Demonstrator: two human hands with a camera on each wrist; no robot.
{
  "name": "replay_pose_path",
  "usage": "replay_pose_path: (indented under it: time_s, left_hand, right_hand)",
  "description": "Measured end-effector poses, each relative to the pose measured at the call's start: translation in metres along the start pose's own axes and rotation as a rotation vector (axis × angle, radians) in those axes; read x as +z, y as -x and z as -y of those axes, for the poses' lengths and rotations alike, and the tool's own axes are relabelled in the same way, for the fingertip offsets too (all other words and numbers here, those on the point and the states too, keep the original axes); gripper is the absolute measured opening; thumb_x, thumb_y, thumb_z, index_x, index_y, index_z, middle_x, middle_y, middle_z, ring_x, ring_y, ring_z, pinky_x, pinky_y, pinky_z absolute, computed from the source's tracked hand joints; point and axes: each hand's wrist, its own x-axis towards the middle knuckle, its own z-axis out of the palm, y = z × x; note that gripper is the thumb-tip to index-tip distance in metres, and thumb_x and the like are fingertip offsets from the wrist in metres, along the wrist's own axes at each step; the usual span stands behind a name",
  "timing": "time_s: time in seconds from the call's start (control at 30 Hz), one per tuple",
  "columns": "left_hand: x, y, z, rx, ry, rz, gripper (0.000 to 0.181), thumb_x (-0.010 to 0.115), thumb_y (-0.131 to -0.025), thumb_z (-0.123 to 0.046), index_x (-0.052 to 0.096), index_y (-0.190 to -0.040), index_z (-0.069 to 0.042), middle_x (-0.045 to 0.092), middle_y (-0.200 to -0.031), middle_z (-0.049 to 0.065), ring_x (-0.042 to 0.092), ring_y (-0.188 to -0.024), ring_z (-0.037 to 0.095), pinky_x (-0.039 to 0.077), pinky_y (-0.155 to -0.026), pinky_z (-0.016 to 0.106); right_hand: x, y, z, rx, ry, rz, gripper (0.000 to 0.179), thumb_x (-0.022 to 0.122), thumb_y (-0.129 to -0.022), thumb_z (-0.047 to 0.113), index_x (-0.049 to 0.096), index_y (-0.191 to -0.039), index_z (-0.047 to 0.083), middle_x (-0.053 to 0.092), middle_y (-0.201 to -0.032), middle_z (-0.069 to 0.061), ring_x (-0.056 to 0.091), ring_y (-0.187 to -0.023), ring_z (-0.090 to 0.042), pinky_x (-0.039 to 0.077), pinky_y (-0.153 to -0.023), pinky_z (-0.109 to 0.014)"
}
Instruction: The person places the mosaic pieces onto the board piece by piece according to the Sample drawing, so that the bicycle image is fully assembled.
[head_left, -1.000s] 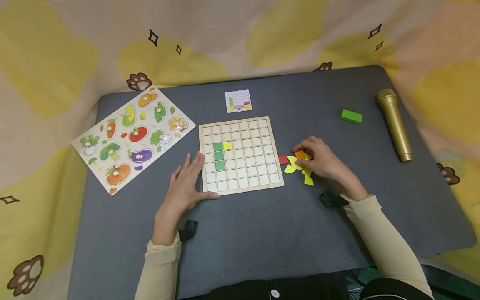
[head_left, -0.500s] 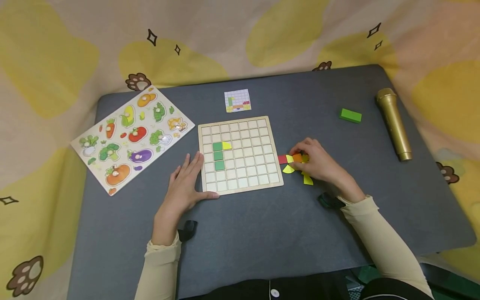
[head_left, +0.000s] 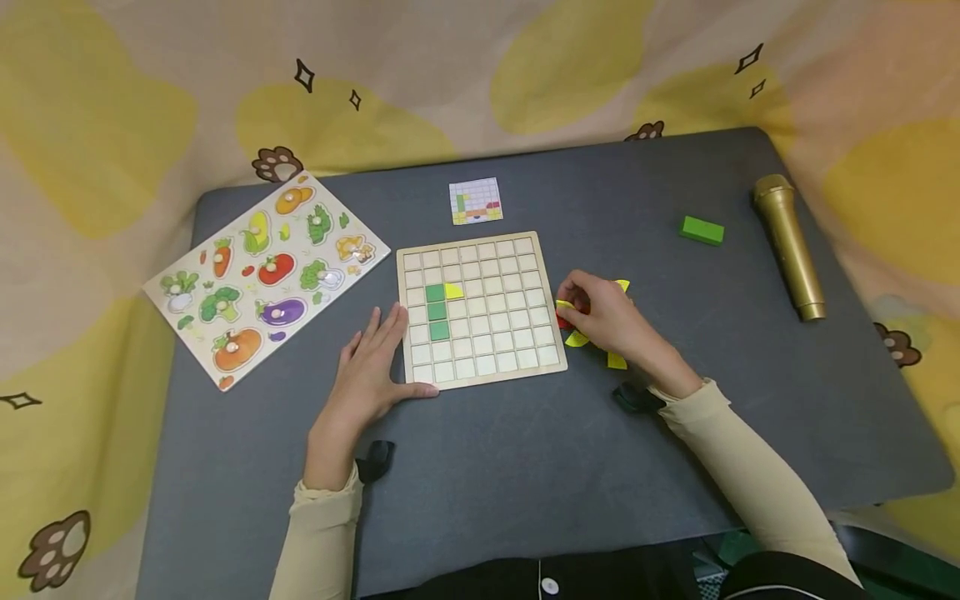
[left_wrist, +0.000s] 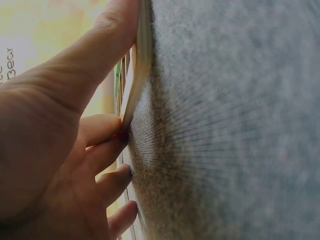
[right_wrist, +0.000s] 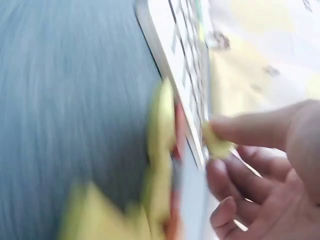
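Note:
A wooden grid board [head_left: 504, 343] lies mid-table with several green squares [head_left: 437, 311] and one yellow quarter-circle tile [head_left: 453, 292] in its cells. My left hand [head_left: 367, 367] rests at its lower left corner, fingers along the left side and thumb at the front edge; the left wrist view shows thumb and fingertips against the rim. Just off the board's right side, my right hand [head_left: 609, 317] pinches a small yellow tile [right_wrist: 218, 146] between thumb and fingers. Beneath that hand lie loose yellow tiles [head_left: 617, 361] and a red tile [head_left: 562, 321], partly hidden.
Behind the board lies a small printed grid card [head_left: 476, 202]. A vegetable puzzle board [head_left: 247, 325] sits at an angle on the left. Toward the right are a green block [head_left: 702, 231] and a gold microphone [head_left: 790, 250]. Patterned cloth hangs behind the table.
My right hand has moved left from the tile pile to the board's right edge, now with a yellow tile pinched in its fingers. The left hand has stayed put.

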Motion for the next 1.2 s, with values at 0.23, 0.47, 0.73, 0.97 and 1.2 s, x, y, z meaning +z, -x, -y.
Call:
replay_pose_path:
  time_s: [0.23,0.47,0.73,0.97,1.2]
  left_hand:
    - [0.000,-0.001,0.001,-0.006,-0.008,0.003,0.132,0.096,-0.075,-0.043,0.012,-0.172,-0.012,0.006,-0.181,0.004,-0.001,-0.168,0.033,0.007,-0.131,0.063]
    - [-0.001,-0.001,0.001,0.000,-0.014,0.000,0.131,0.095,-0.076,-0.045,0.012,-0.172,-0.012,0.007,-0.181,0.005,-0.001,-0.168,0.034,0.008,-0.131,0.063]
    - [-0.001,0.000,0.001,0.010,-0.007,-0.006,0.129,0.095,-0.077,-0.045,0.014,-0.172,-0.013,0.008,-0.180,0.006,0.000,-0.168,0.034,0.008,-0.130,0.064]
    - [-0.001,-0.001,0.001,0.015,-0.009,-0.010,0.129,0.095,-0.077,-0.046,0.014,-0.172,-0.014,0.008,-0.180,0.005,0.000,-0.168,0.034,0.009,-0.130,0.064]
    - [-0.001,0.000,0.000,0.018,-0.009,-0.006,0.129,0.095,-0.077,-0.045,0.014,-0.171,-0.012,0.008,-0.180,0.006,0.001,-0.168,0.034,0.009,-0.130,0.064]
  right_hand:
    - [0.044,-0.016,0.039,-0.164,-0.056,0.052,0.013,0.076,-0.095,0.006,0.076,-0.109,0.006,0.071,-0.095,-0.006,0.059,-0.082,-0.018,0.048,-0.075,-0.030]
    - [0.085,-0.030,0.082,-0.221,-0.084,0.151,0.007,0.081,-0.094,0.011,0.076,-0.099,0.012,0.073,-0.088,0.001,0.063,-0.079,-0.010,0.051,-0.075,-0.026]
    - [0.113,-0.043,0.105,-0.270,-0.040,0.216,0.009,0.080,-0.095,0.013,0.080,-0.105,0.011,0.078,-0.098,-0.002,0.067,-0.091,-0.014,0.053,-0.081,-0.026]
    - [0.119,-0.048,0.109,-0.296,0.060,0.187,0.008,0.080,-0.096,0.015,0.085,-0.102,0.014,0.069,-0.102,0.000,0.057,-0.102,-0.019,0.050,-0.088,-0.032]
    - [0.116,-0.049,0.107,-0.284,0.085,0.201,0.009,0.079,-0.097,0.015,0.086,-0.102,0.016,0.067,-0.101,0.000,0.058,-0.101,-0.018,0.051,-0.084,-0.030]
